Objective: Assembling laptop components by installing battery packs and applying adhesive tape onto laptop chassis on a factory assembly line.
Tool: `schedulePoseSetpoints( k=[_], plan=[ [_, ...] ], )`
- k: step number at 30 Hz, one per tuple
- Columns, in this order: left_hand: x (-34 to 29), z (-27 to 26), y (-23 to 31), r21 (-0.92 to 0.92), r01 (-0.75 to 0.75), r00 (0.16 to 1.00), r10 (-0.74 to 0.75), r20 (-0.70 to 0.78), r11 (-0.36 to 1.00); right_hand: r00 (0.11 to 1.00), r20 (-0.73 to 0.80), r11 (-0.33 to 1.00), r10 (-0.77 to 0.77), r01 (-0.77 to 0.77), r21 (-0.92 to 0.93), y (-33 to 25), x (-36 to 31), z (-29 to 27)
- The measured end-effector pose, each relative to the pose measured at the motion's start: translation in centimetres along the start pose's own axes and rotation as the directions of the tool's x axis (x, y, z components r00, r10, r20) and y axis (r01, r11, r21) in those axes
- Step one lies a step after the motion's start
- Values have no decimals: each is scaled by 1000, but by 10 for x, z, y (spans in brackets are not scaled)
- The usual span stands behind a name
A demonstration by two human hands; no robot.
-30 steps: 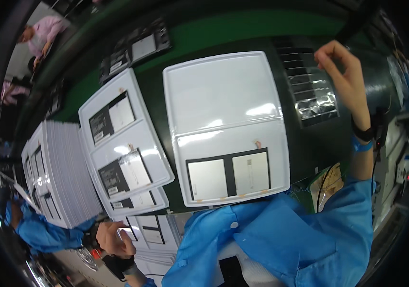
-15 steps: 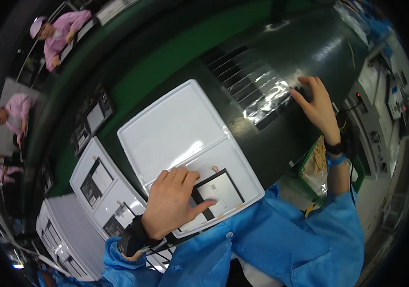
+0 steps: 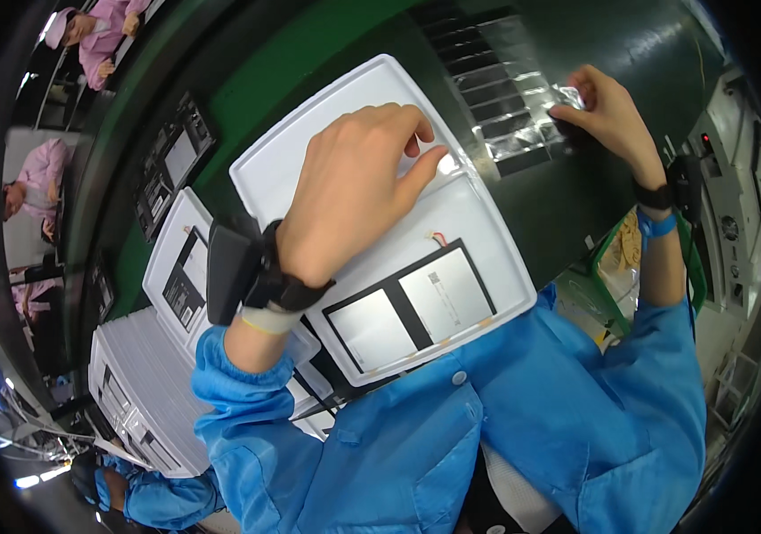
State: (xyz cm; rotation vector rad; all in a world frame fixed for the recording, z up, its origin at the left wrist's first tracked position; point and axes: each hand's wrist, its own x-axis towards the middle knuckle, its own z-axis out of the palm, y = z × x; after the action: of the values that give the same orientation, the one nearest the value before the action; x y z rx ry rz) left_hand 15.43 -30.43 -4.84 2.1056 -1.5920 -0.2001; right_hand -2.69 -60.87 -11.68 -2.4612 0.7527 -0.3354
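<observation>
In front of me lies a white plastic tray (image 3: 496, 222) with two compartments. Its near compartment holds a flat battery pack (image 3: 445, 294), two silver cells in a black frame with a short coloured wire lead. My left hand (image 3: 358, 182) hovers over the tray, thumb and curled fingers apart, nothing seen between them. On the dark green table beyond the tray's right side lies a sheet of black strips under shiny clear film (image 3: 496, 98). At the sheet's right edge my right hand (image 3: 612, 111) pinches a piece of the clear film between thumb and fingers.
More white trays (image 3: 145, 383) are stacked at the left, and another tray with a battery pack (image 3: 186, 280) sits beside mine. Black device parts (image 3: 176, 165) lie on the green belt. A green bin (image 3: 616, 267) stands at the right. People in pink work across the line.
My left hand has lifted off the battery pack and moved up over the tray. My right hand has closed at the sheet's edge, with the film bunched at its fingertips.
</observation>
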Motion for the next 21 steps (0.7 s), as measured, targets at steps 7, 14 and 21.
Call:
schedulePoseSetpoints(
  k=[7, 14, 21],
  plan=[
    [-56, -13, 44, -212, 94, 992, -73, 104, 973, 994, 107, 720, -29, -54, 692, -21, -42, -9],
    [4, 37, 68, -223, -157, 940, 76, -332, 962, 994, 96, 456, 48, -108, 884, -55, -64, -8],
    [27, 71, 84, -215, -183, 899, 74, -433, 959, 992, 122, 374, 14, -118, 920, -68, -79, -8]
  ],
)
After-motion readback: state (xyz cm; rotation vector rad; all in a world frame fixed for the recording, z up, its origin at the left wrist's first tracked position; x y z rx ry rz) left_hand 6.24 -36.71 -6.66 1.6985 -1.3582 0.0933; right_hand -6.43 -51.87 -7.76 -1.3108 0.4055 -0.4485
